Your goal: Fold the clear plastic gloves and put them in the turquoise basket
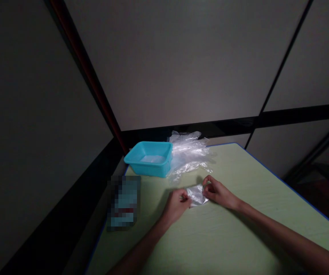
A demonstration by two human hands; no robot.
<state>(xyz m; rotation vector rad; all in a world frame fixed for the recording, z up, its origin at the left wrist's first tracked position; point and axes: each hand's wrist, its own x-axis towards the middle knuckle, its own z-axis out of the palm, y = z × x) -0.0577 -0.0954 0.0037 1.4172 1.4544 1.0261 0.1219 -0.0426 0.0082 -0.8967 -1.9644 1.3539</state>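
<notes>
Between my two hands, low over the pale green table (181, 244), is a small shiny bundle of thin plastic film, which looks like a folded disposable plastic glove (195, 195). My left hand (176, 206) pinches its left edge with curled fingers. At the opposite edge, my right hand (217, 193) grips the upper right side between thumb and fingers. Just beyond my hands lies a loose pile of clear disposable plastic gloves (190, 152), spread with their finger ends toward the right.
A turquoise plastic basket (150, 170) stands at the back left, touching the glove pile, with some whitish film inside. At the table's left edge is a blurred-out, pixelated flat object (124, 202). Wall panels (187, 65) rise behind the table.
</notes>
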